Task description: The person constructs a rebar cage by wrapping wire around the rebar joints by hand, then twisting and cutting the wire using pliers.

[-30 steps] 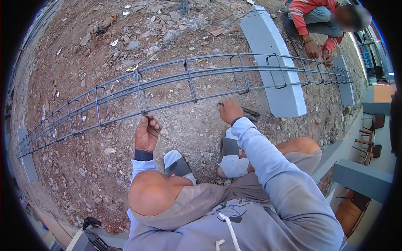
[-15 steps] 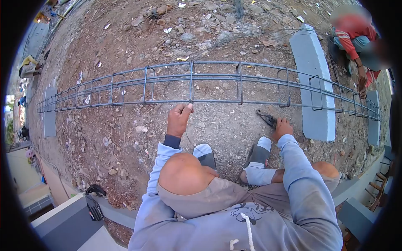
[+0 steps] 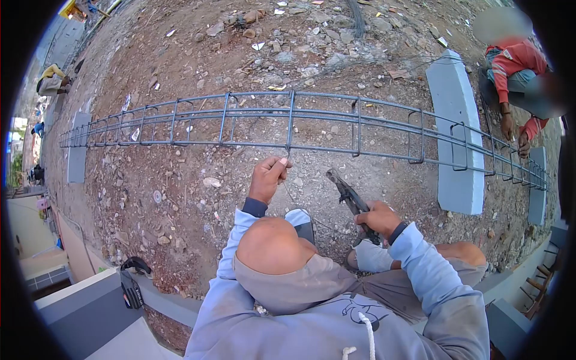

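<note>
Cage (image 3: 291, 114): long, narrow, grey-blue steel, running left to right just beyond the fingers.
Left hand (image 3: 269, 180): nearer the cage, thumb and forefinger pinched on the wire (image 3: 288, 191) just below its near bar (image 3: 324, 150).
Wire: hair-thin, trailing on the cage's near side.
Right hand (image 3: 379, 219): farther from the cage, wrapped around the pliers (image 3: 348, 197).
Pliers: dark, slender, slanting on the cage's near side, head toward it.

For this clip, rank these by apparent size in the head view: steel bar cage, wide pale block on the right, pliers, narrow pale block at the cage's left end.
1. Steel bar cage
2. Wide pale block
Unranked: pliers and narrow pale block, too alike; nearness may enlarge the pliers.
</note>
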`<state>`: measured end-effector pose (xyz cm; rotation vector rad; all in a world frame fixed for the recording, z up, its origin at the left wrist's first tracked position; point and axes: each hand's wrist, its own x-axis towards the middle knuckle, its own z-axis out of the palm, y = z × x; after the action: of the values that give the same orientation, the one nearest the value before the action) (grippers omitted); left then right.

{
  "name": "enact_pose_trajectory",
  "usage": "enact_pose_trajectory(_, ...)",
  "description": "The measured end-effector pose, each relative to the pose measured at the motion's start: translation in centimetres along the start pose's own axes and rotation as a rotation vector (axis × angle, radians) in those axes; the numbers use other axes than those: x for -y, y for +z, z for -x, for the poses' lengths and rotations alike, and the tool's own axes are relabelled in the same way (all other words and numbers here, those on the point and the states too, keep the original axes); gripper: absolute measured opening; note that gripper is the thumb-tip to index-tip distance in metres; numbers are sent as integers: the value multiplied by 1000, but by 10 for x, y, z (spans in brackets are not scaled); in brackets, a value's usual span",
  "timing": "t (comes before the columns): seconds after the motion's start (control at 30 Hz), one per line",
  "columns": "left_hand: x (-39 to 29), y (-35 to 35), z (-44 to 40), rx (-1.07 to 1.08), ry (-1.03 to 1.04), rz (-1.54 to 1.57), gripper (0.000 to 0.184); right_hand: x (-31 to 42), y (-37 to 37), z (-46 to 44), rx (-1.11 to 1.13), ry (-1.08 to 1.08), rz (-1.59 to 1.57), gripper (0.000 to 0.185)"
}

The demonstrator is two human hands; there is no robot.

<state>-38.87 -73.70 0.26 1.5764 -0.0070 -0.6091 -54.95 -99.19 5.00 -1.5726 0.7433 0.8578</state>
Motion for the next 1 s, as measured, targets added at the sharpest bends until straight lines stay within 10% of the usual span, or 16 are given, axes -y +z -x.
enact_pose_trajectory(0.3,7,-6,0,48,-21,45,24,69,29,13,-324,-536,594,35)
enact_pose_trajectory(1.0,5,-7,-1,70,-6,-5,25,90,62,16,-768,-579,1203,57)
